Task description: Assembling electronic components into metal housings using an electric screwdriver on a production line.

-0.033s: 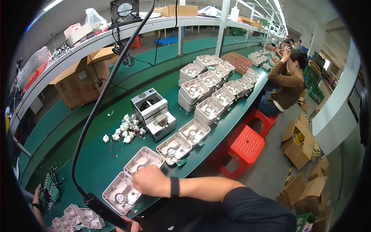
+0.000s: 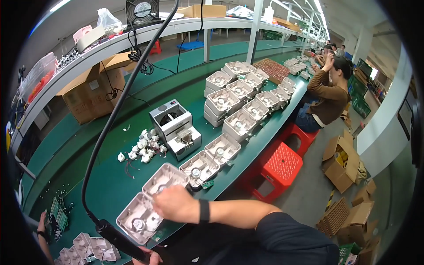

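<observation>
My left hand [image 2: 153, 257] is closed around the lower end of a black corded electric screwdriver [image 2: 115, 238]; its tip is out of sight. Over the inner edge of a pale plastic housing [image 2: 130, 216], my right hand [image 2: 177, 204] is closed, slightly blurred, and whatever its fingers hold is hidden. That housing has a round white part inside and a small green circuit board [image 2: 157, 236] by its near edge. A second open housing [image 2: 164, 176] touches it just beyond my right hand.
Stacks of similar housings [image 2: 223, 101] run along the green bench. A grey machine [image 2: 174, 128] stands beside a pile of small white parts [image 2: 145, 145]. Another person's hand [image 2: 43, 223] is at far left. Red stools [image 2: 282, 165] and a seated co-worker [image 2: 329, 95] are at right.
My right hand has shifted slightly to the right. The two nearest housings have moved a little away from me. My left hand and the screwdriver stay put.
</observation>
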